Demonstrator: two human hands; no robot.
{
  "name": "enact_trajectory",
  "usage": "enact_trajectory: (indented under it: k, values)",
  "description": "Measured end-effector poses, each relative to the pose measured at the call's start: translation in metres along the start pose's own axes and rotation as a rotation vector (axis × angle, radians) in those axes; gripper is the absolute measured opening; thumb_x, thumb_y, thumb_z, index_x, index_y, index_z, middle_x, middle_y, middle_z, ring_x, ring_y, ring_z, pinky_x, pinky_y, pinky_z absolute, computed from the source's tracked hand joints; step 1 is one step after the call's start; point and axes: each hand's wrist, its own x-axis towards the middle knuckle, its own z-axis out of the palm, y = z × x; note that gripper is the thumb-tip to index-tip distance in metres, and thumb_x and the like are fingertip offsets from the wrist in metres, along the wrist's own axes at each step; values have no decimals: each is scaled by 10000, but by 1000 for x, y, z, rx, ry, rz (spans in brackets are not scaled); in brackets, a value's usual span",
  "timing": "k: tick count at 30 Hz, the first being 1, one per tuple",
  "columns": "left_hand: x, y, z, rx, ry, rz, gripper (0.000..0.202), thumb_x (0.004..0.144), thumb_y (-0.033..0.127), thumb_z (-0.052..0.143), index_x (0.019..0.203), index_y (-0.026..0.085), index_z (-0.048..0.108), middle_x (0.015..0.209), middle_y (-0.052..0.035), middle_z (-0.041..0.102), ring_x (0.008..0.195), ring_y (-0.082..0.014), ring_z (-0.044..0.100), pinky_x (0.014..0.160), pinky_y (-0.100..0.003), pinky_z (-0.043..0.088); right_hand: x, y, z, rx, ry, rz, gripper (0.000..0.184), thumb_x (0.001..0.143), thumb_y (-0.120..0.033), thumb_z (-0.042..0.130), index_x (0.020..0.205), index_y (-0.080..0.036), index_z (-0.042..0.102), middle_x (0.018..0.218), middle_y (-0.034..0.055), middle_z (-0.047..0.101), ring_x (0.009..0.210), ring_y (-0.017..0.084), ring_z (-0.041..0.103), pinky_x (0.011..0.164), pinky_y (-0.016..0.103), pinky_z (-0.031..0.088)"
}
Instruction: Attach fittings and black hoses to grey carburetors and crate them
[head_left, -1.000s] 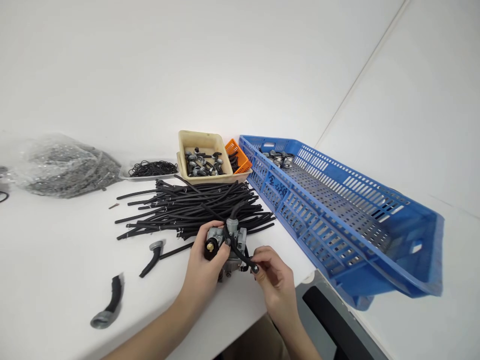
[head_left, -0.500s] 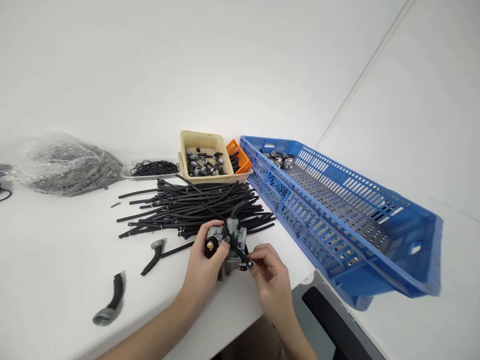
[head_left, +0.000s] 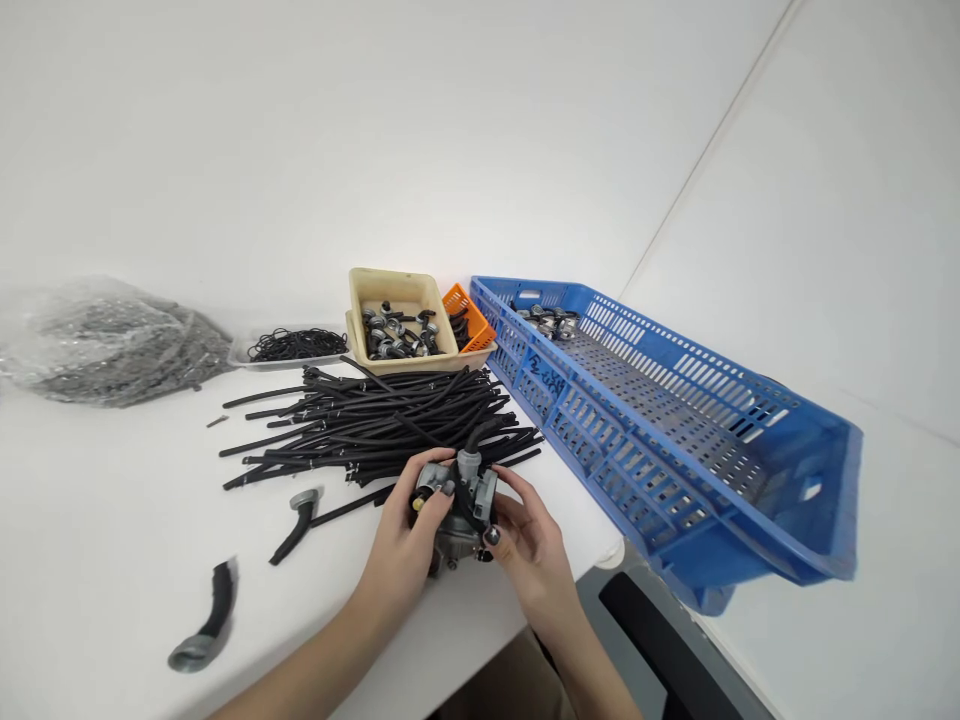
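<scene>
Closest to me, both hands hold a grey metal carburetor body [head_left: 448, 545] above the near edge of the white table [head_left: 135, 500]; I count the hours from it, twelve toward the wall [head_left: 375, 130]. The left hand [head_left: 409, 535] clamps it from nine o'clock, fingers behind and thumb pressed over the front. The right hand [head_left: 531, 535] curls round the three o'clock side, fingertips at the back and thumb against the lower front. A black tube [head_left: 465, 500] bends down the front toward that thumb; I cannot tell whether the thumb pinches it too.

At eight o'clock lies a black elbow hose with a grey collar [head_left: 217, 600], and at nine a second collared elbow [head_left: 301, 525], its collar end pointing away. Around eleven spreads a heap of straight black hoses [head_left: 405, 420]. A long blue crate [head_left: 675, 500] stretches from about twelve to three, metal parts [head_left: 551, 322] at its far end.

Farther back, a beige tray [head_left: 394, 273] of collared elbows sits past eleven, touching an orange basket [head_left: 480, 335] at twelve. Between ten and eleven is a shallow tray [head_left: 238, 350] of thin black loops [head_left: 296, 344], and at ten a clear plastic bag [head_left: 112, 345].
</scene>
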Motion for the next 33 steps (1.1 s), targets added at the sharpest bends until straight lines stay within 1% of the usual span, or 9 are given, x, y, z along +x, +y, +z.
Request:
enact_trajectory:
  k: [3, 6, 9, 14, 20, 24, 27, 30, 33]
  values:
    - [0, 0, -2, -8, -18, -11, 401, 872, 439, 527, 1215, 232, 537, 1060, -47, 665, 808, -196, 616, 700, -298, 511, -2, -1, -1, -39, 47, -19, 586, 798, -547, 715, 1264, -221, 571, 1050, 123, 737, 955, 278, 695, 814, 389, 539]
    - [2, -3, -4, -57, -16, -10, 405, 875, 435, 535, 1221, 225, 558, 1091, -62, 682, 891, -223, 640, 732, -307, 517, -1, -2, -1, -53, 37, -10, 578, 784, -530, 740, 1248, -230, 572, 1016, 106, 741, 962, 274, 695, 864, 404, 528]
    - [5, -3, -3, -237, 7, -62, 429, 848, 392, 551, 1240, 219, 568, 1118, -72, 703, 1002, -266, 661, 792, -343, 536, 1, -3, -1, -28, -19, -39, 608, 790, -581, 712, 1271, -250, 543, 1144, 117, 708, 1074, 278, 661, 969, 432, 485]
    - [4, 7, -3, -566, -48, -305, 563, 860, 408, 518, 1386, 207, 517, 1190, -95, 715, 985, -289, 700, 799, -395, 567, -2, -5, -5, -90, -82, -164, 769, 761, -645, 699, 1387, -265, 465, 1345, 139, 584, 1233, 300, 563, 991, 420, 475]
    - [0, 18, -5, -544, -135, -442, 646, 828, 430, 534, 1439, 226, 488, 1259, -93, 698, 974, -313, 720, 788, -423, 582, -15, -8, -6, -229, -157, -295, 730, 783, -569, 707, 1413, -292, 463, 1428, 124, 518, 1286, 338, 516, 1039, 452, 450]
    - [2, 6, -2, -523, -68, -336, 668, 796, 417, 564, 1432, 222, 498, 1286, -92, 689, 1083, -320, 685, 888, -426, 562, -19, 3, -1, -258, -39, -339, 758, 747, -517, 731, 1416, -286, 461, 1409, 115, 533, 1264, 353, 531, 1050, 464, 449]
    - [5, -11, -5, -431, -32, -176, 677, 756, 524, 615, 1364, 229, 566, 1341, -86, 656, 1194, -348, 622, 985, -430, 521, -16, 19, 4, -286, 49, -283, 891, 669, -424, 812, 1454, -270, 419, 1403, 132, 554, 1268, 370, 541, 1060, 488, 453]
    - [9, -24, -12, -192, -43, 31, 664, 753, 571, 676, 1338, 270, 585, 1431, -57, 586, 1371, -329, 466, 1161, -404, 353, -9, 28, 3, -241, 31, -231, 924, 659, -386, 827, 1468, -255, 400, 1342, 137, 622, 1214, 353, 605, 1031, 477, 490]
    - [15, -32, -19, -62, -67, 205, 683, 787, 635, 638, 1380, 311, 539, 1538, -29, 465, 1481, -285, 290, 1232, -381, 187, 0, 24, -8, -268, 19, -271, 914, 579, -361, 883, 1403, -255, 501, 1271, 110, 684, 1184, 346, 638, 1001, 434, 526]
